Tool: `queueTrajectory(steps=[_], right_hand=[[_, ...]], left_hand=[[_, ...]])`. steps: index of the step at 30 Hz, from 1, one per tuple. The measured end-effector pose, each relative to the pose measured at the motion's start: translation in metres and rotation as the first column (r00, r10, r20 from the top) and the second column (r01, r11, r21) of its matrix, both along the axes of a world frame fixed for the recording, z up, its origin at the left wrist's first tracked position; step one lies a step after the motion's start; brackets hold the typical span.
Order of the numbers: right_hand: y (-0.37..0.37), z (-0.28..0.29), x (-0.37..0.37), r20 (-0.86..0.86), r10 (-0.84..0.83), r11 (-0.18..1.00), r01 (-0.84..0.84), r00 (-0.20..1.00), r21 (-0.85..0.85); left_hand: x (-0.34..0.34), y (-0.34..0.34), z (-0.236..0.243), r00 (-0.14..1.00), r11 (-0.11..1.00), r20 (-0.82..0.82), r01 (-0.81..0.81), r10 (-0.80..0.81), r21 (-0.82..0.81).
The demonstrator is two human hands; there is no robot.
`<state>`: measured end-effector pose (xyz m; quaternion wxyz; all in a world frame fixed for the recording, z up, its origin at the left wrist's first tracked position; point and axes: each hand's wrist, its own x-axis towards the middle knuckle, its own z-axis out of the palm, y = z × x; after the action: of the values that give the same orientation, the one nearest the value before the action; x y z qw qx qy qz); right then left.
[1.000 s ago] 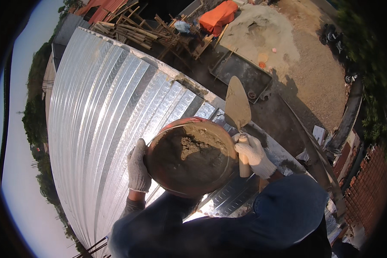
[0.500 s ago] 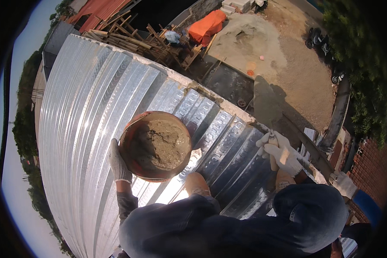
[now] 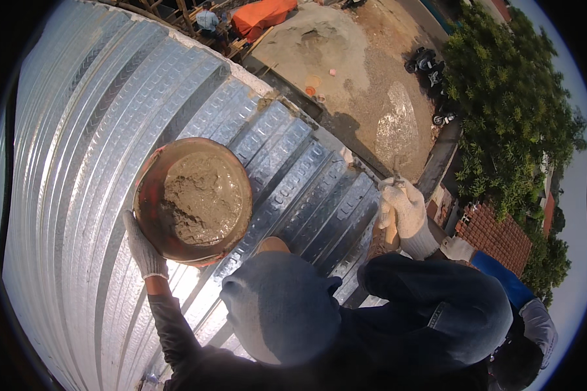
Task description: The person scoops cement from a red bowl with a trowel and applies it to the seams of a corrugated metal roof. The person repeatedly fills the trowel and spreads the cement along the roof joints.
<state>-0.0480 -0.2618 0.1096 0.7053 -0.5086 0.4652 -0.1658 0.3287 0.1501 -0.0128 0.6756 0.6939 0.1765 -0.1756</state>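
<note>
A round bucket (image 3: 149, 207) of wet grey mortar (image 3: 203, 195) stands before me on a ribbed metal deck. My left hand (image 3: 143, 247), in a grey knit glove, grips the bucket's near left side; its thumb is hidden. On the right, my right hand (image 3: 407, 215), in a pale glove, is closed around the wooden handle (image 3: 391, 228) of a trowel. The trowel's shiny blade (image 3: 398, 124) points away from me, past the deck's edge. My bent knees, in dark blue trousers, are close to both hands.
The ribbed deck (image 3: 78, 169) ends at a mortar-smeared edge (image 3: 251, 79), with a drop to the ground beyond. A co-worker's gloved hand (image 3: 458, 249) and blue sleeve (image 3: 499, 274) are close on my right. Below are a person (image 3: 207, 21), an orange tarp (image 3: 261, 16) and parked motorcycles (image 3: 427, 62).
My view has swung toward the right, so the bucket and deck edge appear farther left and higher. My left hand stays at the bucket, and my right still holds the trowel.
</note>
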Motion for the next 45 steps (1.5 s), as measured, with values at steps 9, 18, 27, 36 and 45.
queueTrajectory(steps=[9,18,27,36,45], right_hand=[[0.016,0.03,0.166,0.015,0.372,0.908,-0.361,0.928,-0.215],[-0.076,-0.109,0.226,-0.406,0.576,0.294,-0.644,0.709,-0.707],[-0.237,-0.151,0.325,-0.602,0.715,-0.427,-0.459,0.356,-0.779],[-0.245,-0.148,0.383,-0.895,0.442,-0.776,-0.472,0.067,-0.418],[-0.289,-0.171,0.344,-0.663,0.699,-0.566,-0.36,0.268,-0.742]], left_hand=[[0.003,-0.003,-0.014,0.999,0.997,-0.017,-0.031,0.03,-0.068],[-0.019,0.003,0.05,0.991,0.987,0.015,-0.134,0.133,0.086],[-0.024,-0.02,0.023,0.976,0.957,0.045,-0.218,0.213,0.192],[-0.025,-0.028,0.03,0.97,0.897,0.076,-0.243,0.231,0.37],[-0.019,-0.025,0.031,0.975,0.867,0.068,-0.22,0.212,0.448]])
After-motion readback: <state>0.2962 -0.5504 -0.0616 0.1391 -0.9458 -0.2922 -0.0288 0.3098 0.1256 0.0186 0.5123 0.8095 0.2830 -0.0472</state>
